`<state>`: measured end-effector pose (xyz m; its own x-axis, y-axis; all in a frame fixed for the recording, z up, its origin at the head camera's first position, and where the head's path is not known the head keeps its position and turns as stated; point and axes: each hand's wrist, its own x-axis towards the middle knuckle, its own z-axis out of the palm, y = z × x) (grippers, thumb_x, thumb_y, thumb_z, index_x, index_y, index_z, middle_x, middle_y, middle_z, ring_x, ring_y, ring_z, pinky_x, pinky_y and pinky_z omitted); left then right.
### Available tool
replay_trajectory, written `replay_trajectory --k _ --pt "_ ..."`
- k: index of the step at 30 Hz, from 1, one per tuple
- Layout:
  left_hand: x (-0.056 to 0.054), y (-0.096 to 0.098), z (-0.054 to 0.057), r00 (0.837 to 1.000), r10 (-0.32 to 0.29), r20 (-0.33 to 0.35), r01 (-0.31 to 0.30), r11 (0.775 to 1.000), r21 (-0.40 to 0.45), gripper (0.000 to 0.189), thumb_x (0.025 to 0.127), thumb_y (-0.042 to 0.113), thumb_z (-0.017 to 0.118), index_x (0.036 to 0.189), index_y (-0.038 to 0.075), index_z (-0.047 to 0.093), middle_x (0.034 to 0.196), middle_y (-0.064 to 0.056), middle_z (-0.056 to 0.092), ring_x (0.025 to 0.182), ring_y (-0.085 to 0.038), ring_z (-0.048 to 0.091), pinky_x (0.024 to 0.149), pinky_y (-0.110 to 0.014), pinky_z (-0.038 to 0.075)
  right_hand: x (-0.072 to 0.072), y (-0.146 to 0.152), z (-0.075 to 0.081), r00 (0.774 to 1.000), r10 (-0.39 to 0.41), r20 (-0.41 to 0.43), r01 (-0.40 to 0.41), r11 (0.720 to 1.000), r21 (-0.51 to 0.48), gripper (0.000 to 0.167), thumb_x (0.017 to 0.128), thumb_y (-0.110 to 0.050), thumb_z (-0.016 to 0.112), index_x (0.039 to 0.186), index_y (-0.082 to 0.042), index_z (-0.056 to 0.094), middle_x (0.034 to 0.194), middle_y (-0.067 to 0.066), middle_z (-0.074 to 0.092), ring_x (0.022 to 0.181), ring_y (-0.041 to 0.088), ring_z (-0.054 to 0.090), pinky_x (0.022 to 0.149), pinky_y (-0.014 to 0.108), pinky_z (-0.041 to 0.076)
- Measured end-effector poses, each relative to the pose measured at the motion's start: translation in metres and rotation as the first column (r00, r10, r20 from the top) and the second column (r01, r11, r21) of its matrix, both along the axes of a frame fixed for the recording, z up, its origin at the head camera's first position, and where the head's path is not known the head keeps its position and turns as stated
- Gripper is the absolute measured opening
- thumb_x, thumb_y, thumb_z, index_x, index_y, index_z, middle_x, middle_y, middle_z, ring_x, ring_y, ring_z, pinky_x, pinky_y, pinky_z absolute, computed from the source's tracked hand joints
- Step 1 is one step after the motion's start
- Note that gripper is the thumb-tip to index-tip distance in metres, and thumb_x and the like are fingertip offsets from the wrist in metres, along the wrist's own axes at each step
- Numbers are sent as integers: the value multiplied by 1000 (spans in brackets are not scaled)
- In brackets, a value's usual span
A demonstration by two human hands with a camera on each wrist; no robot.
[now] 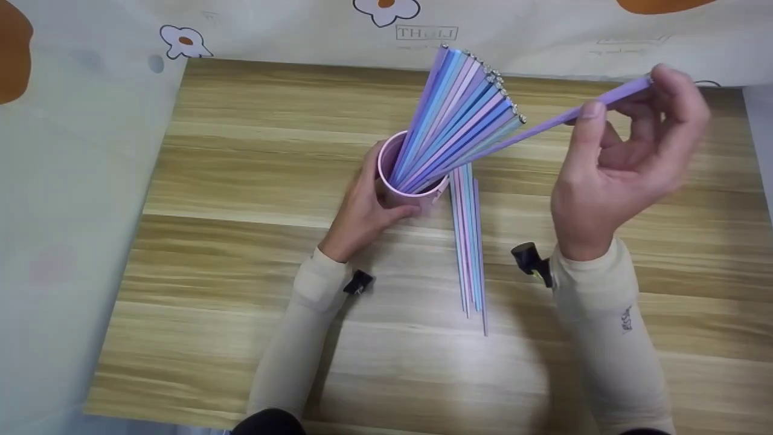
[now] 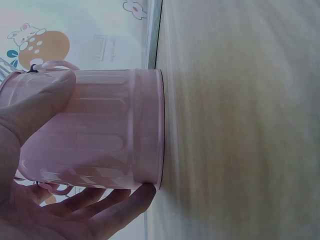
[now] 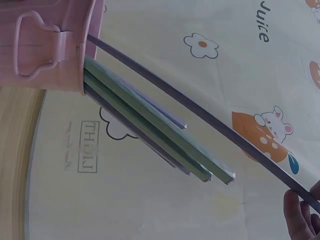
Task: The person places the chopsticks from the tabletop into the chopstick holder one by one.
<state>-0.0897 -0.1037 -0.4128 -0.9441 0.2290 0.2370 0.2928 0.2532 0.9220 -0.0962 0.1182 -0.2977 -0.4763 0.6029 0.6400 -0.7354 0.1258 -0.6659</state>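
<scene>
My left hand (image 1: 365, 214) grips a small pink bucket (image 2: 95, 135), thumb on one side and fingers round the other. The left wrist view shows its base close at the wooden table top. Many long thin pastel sticks (image 1: 450, 115) with glittery silver tips fan out of the bucket, leaning to the back and right. Up to the right, my right hand (image 1: 622, 163) pinches a purple stick (image 1: 543, 125) near its outer end. This stick slants, its lower end inside the bucket, as the right wrist view also shows.
More loose pastel sticks (image 1: 470, 241) lie in a narrow bundle on the wooden table (image 1: 229, 254), just right of the bucket, which hides their far ends. A patterned pale sheet (image 1: 290, 36) runs behind the table and down its left side.
</scene>
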Motion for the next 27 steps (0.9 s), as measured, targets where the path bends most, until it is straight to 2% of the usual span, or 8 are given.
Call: replay_trajectory --k 9,16,27 --pt "-1 0 2 1000 -10 2 10 1000 -1 100 70 10 90 149 -5 31 147 -19 45 134 -30 44 116 -35 30 -2 -9 -20 998 26 63 -31 996 79 37 81 15 63 116 17 52 106 21 54 84 33 58 67 36 60" --pt "-2 0 2 1000 -12 -2 12 1000 1 99 70 7 90 149 -4 31 147 -19 45 134 -29 44 116 -35 30 -3 -14 -32 994 48 100 -63 987 149 35 81 15 64 114 16 53 100 17 55 82 29 60 67 35 61" --pt "-1 0 2 1000 -12 -1 12 1000 7 99 69 3 89 149 -5 31 147 -20 45 134 -30 44 115 -38 31 -2 -20 -57 989 53 139 -92 953 290 34 82 12 68 113 14 56 104 12 57 89 29 62 72 37 61"
